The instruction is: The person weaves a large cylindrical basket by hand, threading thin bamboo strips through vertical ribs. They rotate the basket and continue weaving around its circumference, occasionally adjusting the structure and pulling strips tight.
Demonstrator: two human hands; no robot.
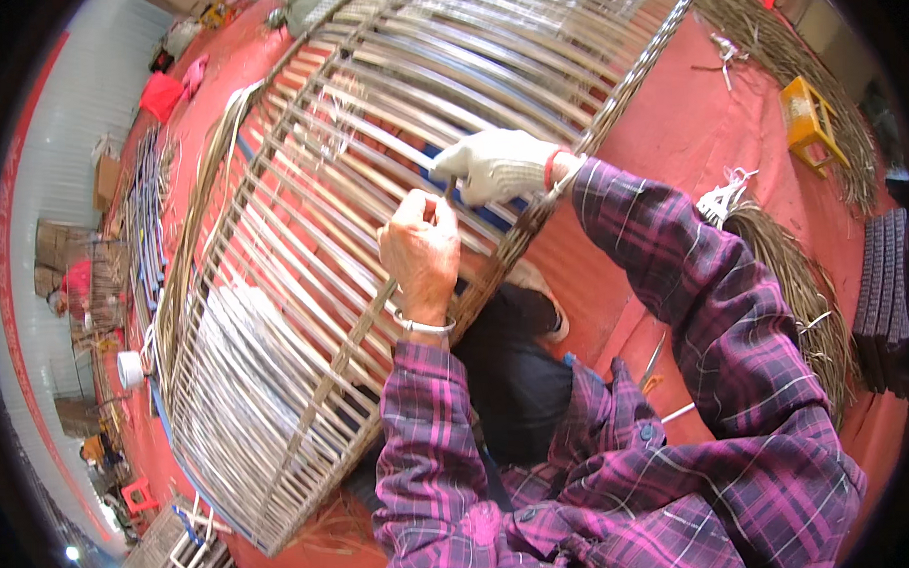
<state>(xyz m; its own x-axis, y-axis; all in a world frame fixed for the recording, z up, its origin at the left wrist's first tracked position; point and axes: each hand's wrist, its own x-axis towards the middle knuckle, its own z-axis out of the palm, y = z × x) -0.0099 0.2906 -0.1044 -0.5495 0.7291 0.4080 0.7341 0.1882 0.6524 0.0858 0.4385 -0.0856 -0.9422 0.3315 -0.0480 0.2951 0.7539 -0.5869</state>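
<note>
A large woven panel [301,199] of many thin slats, with braided edges, lies slanted in front of me. Over its near braided edge are both hands, close together. My left hand [420,250], bare with a pale bangle at the wrist, is closed in a pinch, knuckles up. Whatever its fingertips hold is too small or hidden to make out. Just right of it, my right hand [500,167] wears a white knitted glove and has its fingers curled closed by the slats. Its grip is hidden, so I cannot name anything in it. Clear plastic film [555,20] covers the panel's far part.
Bundles of brown strands [784,262] lie on the red floor covering [660,147] at right. A yellow stool [811,126] stands beyond them, near dark stacked slats [881,289]. At left are blue-grey rods [147,225] and a tape roll [129,369]. My leg [517,352] is below the panel.
</note>
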